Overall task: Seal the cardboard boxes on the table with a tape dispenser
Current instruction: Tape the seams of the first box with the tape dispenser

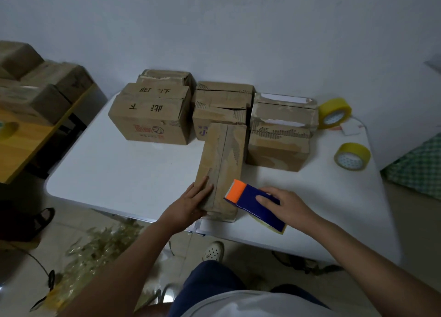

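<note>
1. At the far left a second table [21, 147] carries blurred boxes, cut off by the frame edge.
2. On the white table [119, 173], a group of cardboard boxes [152, 118] stands near the wall; the rear ones are partly hidden.
3. The left hand [193, 201] lies flat, fingers straight, on the near end of a long box [223, 164] by the front edge.
4. The right hand [284, 203] grips the tape dispenser [255, 204] just right of that box; its underside is hidden.
5. Two tape rolls [352, 155] lie at the right.
</note>
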Demonstrator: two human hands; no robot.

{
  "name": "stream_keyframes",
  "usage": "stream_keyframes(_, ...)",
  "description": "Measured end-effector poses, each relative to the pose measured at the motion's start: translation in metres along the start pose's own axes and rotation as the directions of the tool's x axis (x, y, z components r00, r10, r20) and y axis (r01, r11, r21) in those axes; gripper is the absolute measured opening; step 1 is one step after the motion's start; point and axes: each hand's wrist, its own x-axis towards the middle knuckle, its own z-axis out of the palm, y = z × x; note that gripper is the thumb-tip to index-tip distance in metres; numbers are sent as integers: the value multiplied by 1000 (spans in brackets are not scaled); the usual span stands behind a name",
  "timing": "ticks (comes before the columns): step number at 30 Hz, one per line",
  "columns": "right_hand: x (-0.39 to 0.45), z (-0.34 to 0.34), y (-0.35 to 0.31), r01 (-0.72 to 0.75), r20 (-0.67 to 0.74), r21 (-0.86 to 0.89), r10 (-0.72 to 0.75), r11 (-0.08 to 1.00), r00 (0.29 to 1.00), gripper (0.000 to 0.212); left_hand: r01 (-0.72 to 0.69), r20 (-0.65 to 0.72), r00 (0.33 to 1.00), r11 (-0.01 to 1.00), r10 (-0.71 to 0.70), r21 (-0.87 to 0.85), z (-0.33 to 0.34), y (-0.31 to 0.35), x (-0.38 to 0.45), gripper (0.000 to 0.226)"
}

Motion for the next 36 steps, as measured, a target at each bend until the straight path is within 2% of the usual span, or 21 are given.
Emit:
stream_keyframes(2, -2, 2, 0, 3, -37, -6, -4, 1000, 999, 42, -10, -3, 1000, 999, 10, -44, 1, 1, -1, 88)
stream_keyframes(5, -4, 2, -2, 26, -89, -36, -29, 999, 996, 59, 74, 2, 997, 997, -75, 34, 3, -1, -9, 96)
stream_keyframes(6, -4, 0, -2, 36, -101, -52, -41, 998, 994, 63, 87, -54, 995, 996, -86, 21, 3, 2, -10, 92)
stream_keyframes(8, -3, -2, -4, 51, -116, -87, -61, 995, 991, 63, 136, -200, 964, 972, -174, -192, -3, 15, -8, 66)
stream_keyframes(9, -2, -3, -5, 56, -120, -99, -67, 993, 990, 59, 195, -221, 932, 911, -288, -365, -7, 25, -5, 47)
stream_keyframes(10, -2, -4, -6, 58, -123, -106, -71, 993, 990, 52, 253, -162, 902, 793, -401, -554, -11, 35, -1, 30)
stream_keyframes(11, -2, -4, -8, 60, -126, -110, -73, 992, 989, 46, 298, -34, 885, 622, -463, -724, -14, 44, 3, 22)
stream_keyframes(12, -2, -4, -10, 64, -128, -115, -79, 991, 989, 42, 344, 106, 875, 452, -473, -823, -15, 52, 9, 22)
stream_keyframes(13, -2, -5, -12, 71, -130, -122, -86, 990, 988, 40, 391, 223, 862, 320, -455, -863, -17, 58, 13, 26)
stream_keyframes(15, -3, -6, -15, 80, -128, -136, -98, 987, 987, 39, 466, 365, 829, 162, -423, -870, -20, 66, 20, 32)
stream_keyframes(17, -5, -9, -16, 83, -126, -149, -102, 985, 987, 38, 495, 425, 794, 55, -436, -867, -21, 68, 25, 32)
stream_keyframes(19, -7, -10, -16, 78, -126, -165, -100, 983, 987, 37, 484, 436, 782, -7, -445, -875, -21, 67, 29, 28)
stream_keyframes(23, -12, -11, -14, 74, -123, -158, -94, 985, 988, 37, 497, 452, 797, 12, -400, -867, -22, 70, 30, 20)
stream_keyframes(26, -14, -12, -16, 71, -116, -161, -90, 984, 989, 37, 506, 450, 803, 50, -391, -861, -20, 75, 31, 32)
stream_keyframes(29, -16, -11, -16, 65, -105, -161, -83, 985, 991, 40, 507, 435, 811, 98, -391, -856, -21, 80, 30, 28)
stream_keyframes(33, -19, -9, -20, 44, -86, -202, -63, 978, 994, 64, 461, 363, 837, 170, -409, -871, -26, 83, 29, 21)
stream_keyframes(36, -18, -7, -26, 54, -126, -316, -98, 947, 987, 82, 435, 271, 853, 321, -445, -841, -27, 84, 27, 19)
